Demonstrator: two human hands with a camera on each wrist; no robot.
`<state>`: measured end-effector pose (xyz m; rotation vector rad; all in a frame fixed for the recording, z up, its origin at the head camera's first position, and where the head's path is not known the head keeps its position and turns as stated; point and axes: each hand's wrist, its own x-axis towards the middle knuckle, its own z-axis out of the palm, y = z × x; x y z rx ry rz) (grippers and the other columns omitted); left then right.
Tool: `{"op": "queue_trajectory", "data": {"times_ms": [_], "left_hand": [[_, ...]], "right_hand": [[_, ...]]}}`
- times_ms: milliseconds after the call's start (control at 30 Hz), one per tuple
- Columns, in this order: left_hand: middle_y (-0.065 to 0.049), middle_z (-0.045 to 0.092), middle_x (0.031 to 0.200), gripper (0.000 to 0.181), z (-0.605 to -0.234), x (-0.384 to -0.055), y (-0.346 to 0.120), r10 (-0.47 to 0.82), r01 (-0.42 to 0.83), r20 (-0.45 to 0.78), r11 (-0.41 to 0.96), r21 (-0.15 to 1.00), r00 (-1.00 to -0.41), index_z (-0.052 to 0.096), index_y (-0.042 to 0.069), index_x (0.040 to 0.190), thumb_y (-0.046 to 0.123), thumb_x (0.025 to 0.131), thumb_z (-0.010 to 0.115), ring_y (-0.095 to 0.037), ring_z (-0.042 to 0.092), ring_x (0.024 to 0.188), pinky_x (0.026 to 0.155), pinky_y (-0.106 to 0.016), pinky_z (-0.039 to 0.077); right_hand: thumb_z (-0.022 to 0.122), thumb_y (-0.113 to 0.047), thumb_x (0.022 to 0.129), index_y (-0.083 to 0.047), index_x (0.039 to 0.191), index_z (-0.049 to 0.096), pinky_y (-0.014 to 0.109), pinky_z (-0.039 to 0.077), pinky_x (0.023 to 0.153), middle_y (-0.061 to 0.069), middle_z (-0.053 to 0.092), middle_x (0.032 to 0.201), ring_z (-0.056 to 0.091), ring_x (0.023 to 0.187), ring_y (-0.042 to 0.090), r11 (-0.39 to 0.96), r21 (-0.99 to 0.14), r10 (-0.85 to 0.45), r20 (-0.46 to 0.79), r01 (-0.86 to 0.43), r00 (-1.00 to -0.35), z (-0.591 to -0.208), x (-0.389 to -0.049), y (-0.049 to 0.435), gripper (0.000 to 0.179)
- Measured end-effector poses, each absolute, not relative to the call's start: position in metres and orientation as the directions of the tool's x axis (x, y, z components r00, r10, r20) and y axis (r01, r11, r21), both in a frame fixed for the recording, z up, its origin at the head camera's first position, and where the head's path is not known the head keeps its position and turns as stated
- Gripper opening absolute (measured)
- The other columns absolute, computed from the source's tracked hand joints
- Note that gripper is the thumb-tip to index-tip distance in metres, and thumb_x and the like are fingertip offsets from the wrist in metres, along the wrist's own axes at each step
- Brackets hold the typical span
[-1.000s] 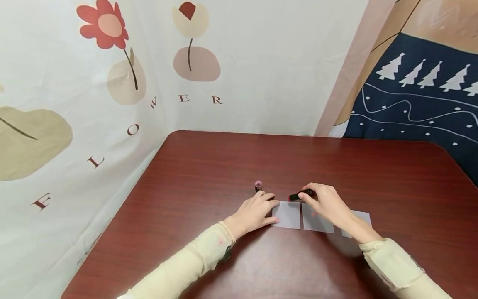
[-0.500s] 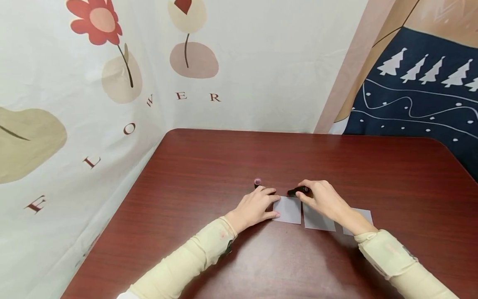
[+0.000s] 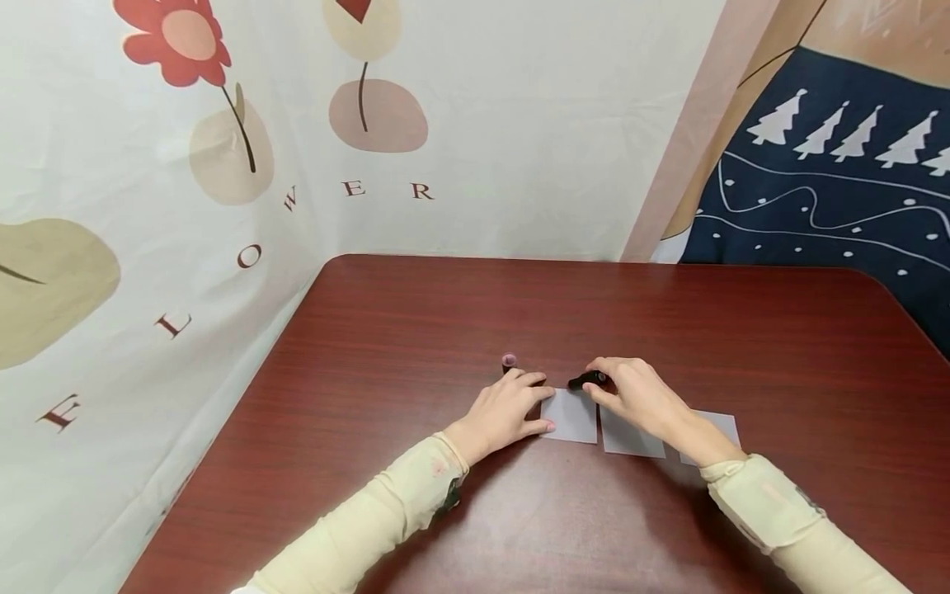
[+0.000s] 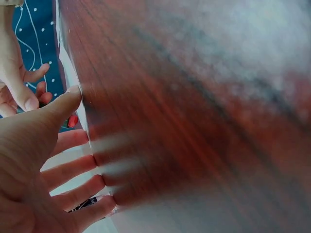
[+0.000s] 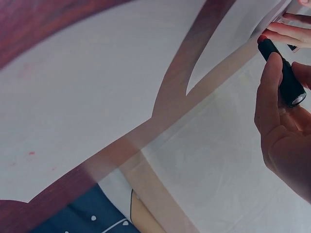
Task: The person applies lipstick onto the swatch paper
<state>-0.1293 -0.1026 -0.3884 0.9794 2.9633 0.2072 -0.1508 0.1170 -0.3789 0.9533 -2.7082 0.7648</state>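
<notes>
My right hand [image 3: 641,398] pinches a black lipstick [image 3: 589,379] between thumb and fingers. In the right wrist view, the red tip of the lipstick [image 5: 285,73] points toward the other hand's fingers. In the head view it overlaps the far edge of the leftmost pale card [image 3: 573,417]. My left hand [image 3: 505,417] rests at that card's left edge, fingers spread and nearly straight, thumb on the near corner. Just beyond its fingers stands a small dark tube with a pinkish top [image 3: 508,361], its lower part hidden by the hand.
Two more pale cards lie in the row: a middle card [image 3: 631,437], partly under the right hand's shadow, and a right card [image 3: 720,429], partly behind the wrist. Faint red marks [image 5: 32,153] dot one card. The brown table [image 3: 460,313] meets a printed cloth [image 3: 519,165].
The right hand has shifted slightly left and turned the lipstick, so its red tip no longer shows in the head view. The left hand keeps its place on the card. The head view has tilted down slightly.
</notes>
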Motion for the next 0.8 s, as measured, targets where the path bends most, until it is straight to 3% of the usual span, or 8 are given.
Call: {"op": "queue_trajectory", "data": {"times_ms": [800], "left_hand": [[-0.004,0.051,0.133,0.049,-0.3925,-0.1290,-0.1042,0.596,0.598,0.062,0.789,0.144,-0.801,0.061,0.016,0.123,0.045,0.084,0.064,-0.020,0.046,0.119,0.083,-0.035,0.048]], "right_hand": [[0.069,-0.005,0.081,-0.001,0.095,0.066,0.023,0.043,0.054,0.000,0.062,0.080,0.049,0.059,0.005,0.631,-0.328,-0.599,0.371,-0.703,-0.710,-0.3825,-0.1471,0.1162,0.016]]}}
